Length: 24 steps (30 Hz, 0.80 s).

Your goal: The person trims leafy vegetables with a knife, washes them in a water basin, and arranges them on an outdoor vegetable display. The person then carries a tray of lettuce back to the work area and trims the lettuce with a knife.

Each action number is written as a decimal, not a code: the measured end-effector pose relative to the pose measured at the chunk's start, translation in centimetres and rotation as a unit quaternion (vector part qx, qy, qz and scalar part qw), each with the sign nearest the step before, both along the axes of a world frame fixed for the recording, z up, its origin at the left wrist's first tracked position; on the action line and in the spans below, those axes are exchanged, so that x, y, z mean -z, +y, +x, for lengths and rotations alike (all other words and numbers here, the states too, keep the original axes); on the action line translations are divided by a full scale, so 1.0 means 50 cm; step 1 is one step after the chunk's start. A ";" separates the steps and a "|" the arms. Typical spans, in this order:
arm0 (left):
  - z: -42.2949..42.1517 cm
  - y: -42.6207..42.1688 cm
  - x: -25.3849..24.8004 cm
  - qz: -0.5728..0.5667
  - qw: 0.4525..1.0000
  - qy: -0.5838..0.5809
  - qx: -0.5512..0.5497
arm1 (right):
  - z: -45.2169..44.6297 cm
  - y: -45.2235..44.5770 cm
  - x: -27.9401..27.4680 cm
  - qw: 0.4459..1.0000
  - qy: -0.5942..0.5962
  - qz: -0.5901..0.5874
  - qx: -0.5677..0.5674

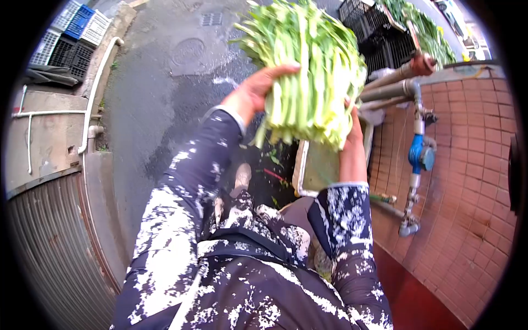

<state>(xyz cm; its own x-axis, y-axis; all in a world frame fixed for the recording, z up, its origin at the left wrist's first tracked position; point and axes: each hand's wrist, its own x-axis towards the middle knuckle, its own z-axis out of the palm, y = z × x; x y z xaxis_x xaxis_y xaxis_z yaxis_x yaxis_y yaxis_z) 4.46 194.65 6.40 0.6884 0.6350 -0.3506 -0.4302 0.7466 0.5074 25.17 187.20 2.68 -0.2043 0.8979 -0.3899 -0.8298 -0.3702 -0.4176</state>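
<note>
A large bunch of leafy green vegetable [311, 82] is held up in front of me, its pale cut stems toward me and its leaves pointing away. My left hand [256, 91] grips the bunch from the left, with the thumb lying across the stems and the other fingers hidden behind. On the right side, my right hand [353, 129] is closed around the stems, most of its fingers out of sight behind them. Below the bunch stands a pale rectangular tub [301, 165], partly covered by the greens and my right forearm.
Black crates [379, 41] with more greens stand at the upper right. Pipes with a blue water meter [421, 157] run along the tiled wall [456, 192]. Stacked crates [80, 25] sit at the upper left. Wet pavement [148, 110] holds a manhole cover [188, 51] and scattered leaf scraps.
</note>
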 end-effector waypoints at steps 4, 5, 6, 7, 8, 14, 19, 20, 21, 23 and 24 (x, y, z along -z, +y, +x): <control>0.090 0.001 0.004 -0.007 0.998 -0.055 0.033 | 0.078 -0.046 -0.005 0.994 -0.078 -0.026 0.077; 0.120 -0.003 0.009 -0.019 0.995 -0.076 0.053 | 0.105 -0.063 -0.003 0.992 -0.092 -0.029 0.076; 0.146 0.001 0.020 -0.034 0.992 -0.098 0.075 | 0.130 -0.075 0.003 0.988 -0.117 -0.038 0.090; 0.174 0.003 0.036 -0.050 0.992 -0.078 0.086 | 0.143 -0.089 -0.007 0.987 -0.129 -0.037 0.091; 0.202 0.001 0.051 -0.068 0.991 -0.056 0.100 | 0.152 -0.103 -0.011 0.984 -0.127 -0.042 0.114; 0.311 0.026 0.082 -0.105 0.978 -0.074 0.167 | 0.225 -0.119 0.030 0.984 -0.079 -0.026 0.158; 0.302 0.119 0.076 -0.133 0.979 -0.061 0.144 | 0.231 -0.010 0.034 0.990 -0.032 -0.039 0.130; 0.287 0.147 0.075 -0.138 0.980 -0.059 0.133 | 0.217 0.032 0.021 0.991 -0.042 -0.043 0.123; 0.264 0.172 0.056 -0.130 0.983 -0.065 0.108 | 0.205 0.077 0.013 0.992 -0.037 -0.048 0.107; 0.203 0.225 0.019 -0.105 0.991 -0.061 0.059 | 0.168 0.168 -0.012 0.997 -0.020 -0.051 0.061; 0.171 0.256 0.006 -0.088 0.994 -0.050 0.033 | 0.146 0.218 -0.023 0.998 -0.010 -0.048 0.031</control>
